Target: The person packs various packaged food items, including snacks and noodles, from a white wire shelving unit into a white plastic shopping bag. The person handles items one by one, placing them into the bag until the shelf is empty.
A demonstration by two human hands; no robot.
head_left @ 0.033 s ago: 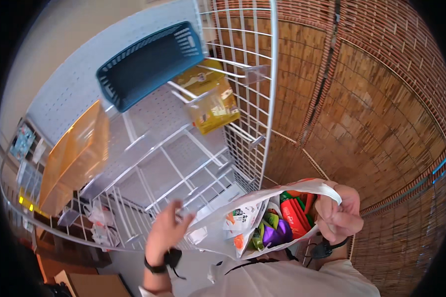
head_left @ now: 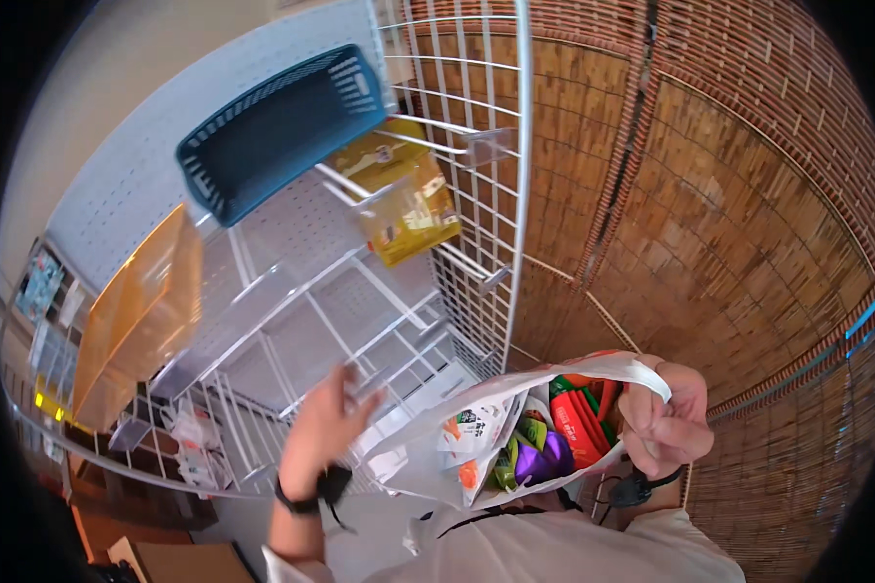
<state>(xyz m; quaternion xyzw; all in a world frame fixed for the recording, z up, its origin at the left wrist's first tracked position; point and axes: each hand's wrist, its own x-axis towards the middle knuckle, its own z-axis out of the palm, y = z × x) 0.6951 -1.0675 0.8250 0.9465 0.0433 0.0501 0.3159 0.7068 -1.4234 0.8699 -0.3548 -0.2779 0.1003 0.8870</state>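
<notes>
My right hand (head_left: 666, 418) is closed round the handle of a white plastic bag (head_left: 413, 457), which hangs gaping in front of my body. Inside it lie red packets (head_left: 578, 428), a purple packet (head_left: 544, 461), a white printed packet (head_left: 472, 428) and some green ones. To the left of the bag, my left hand (head_left: 329, 428) is held up with its fingers apart and nothing in it. It is in front of the white wire shelf rack (head_left: 389, 335), seemingly not touching it. Both wrists wear black bands.
A dark teal basket (head_left: 282, 136) sits high on the rack. Below it are a yellow package (head_left: 408, 209) and a translucent orange bin (head_left: 141, 316). A white plastic bag-like bundle (head_left: 199, 447) is at the lower left, near a cardboard box (head_left: 190, 562). Woven bamboo screens (head_left: 749, 243) stand on the right.
The rack and its contents have shifted slightly left in view. My left hand has moved a little; the right hand still holds the bag.
</notes>
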